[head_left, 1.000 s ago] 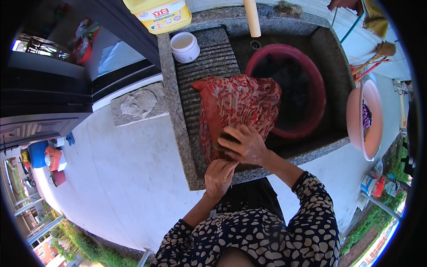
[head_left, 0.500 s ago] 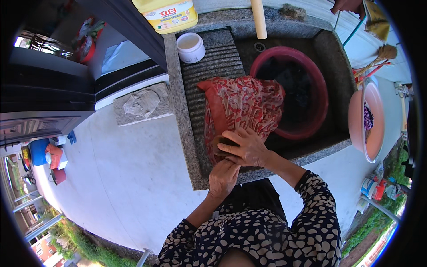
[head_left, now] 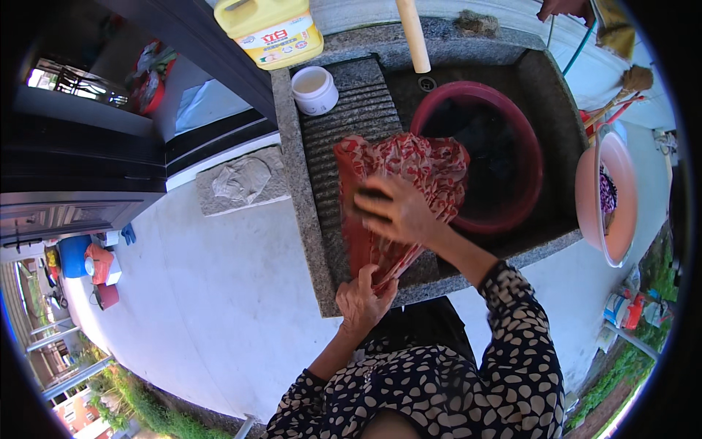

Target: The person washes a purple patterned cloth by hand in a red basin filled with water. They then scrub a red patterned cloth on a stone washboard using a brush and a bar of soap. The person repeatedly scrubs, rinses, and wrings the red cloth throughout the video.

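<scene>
A wet red-and-white patterned cloth (head_left: 409,157) with a plain red border lies over the ridged washboard slab (head_left: 355,110) of a stone sink (head_left: 296,161). My left hand (head_left: 362,301) is closed on the cloth's near corner, at the sink's front edge. Over the red border, my right hand (head_left: 402,211) curls around a dark scrubbing brush (head_left: 370,205), mostly hidden under the fingers and smeared by motion. The cloth's right side hangs against a dark pink basin (head_left: 537,157) of dark water, where something dark is submerged.
A white tub (head_left: 314,91) stands on the slab's far left, with a yellow jug (head_left: 281,33) behind it. A pale pipe (head_left: 414,36) hangs above the sink. Right of the sink is a pink basin (head_left: 592,194) with patterned cloth inside. A stone block (head_left: 219,201) lies at left.
My right hand has moved away from me along the red border with the brush. My left hand has come slightly nearer me, and the cloth's near corner is pulled up into its grip.
</scene>
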Demonstrator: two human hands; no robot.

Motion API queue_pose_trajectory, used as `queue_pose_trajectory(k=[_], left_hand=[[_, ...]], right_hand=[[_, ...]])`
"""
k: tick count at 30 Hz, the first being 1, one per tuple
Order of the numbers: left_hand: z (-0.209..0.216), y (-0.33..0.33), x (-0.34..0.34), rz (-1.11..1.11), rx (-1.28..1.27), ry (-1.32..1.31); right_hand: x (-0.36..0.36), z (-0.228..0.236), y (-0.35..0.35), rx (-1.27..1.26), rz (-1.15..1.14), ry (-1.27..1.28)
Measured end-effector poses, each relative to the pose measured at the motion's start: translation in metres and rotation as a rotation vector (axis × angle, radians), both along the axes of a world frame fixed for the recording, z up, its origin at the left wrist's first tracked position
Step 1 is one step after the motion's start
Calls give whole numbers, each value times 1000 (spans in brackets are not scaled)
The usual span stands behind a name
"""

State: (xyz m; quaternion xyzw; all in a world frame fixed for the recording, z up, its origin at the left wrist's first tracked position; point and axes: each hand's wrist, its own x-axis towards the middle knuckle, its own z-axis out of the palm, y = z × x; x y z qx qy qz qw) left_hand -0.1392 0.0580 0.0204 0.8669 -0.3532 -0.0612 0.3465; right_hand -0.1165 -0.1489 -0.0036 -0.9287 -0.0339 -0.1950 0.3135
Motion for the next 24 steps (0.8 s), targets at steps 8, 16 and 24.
queue_pose_trajectory(k=[8,16,24], left_hand=[[8,19,-3,-182,232,-30],[36,22,21,-232,179,-100],[-30,-25,43,-343,201,-206]], right_hand=[[-2,-27,-20,-239,-134,0],[35,-47,-79,483,-335,50],[-61,2,-5,-87,-50,116]])
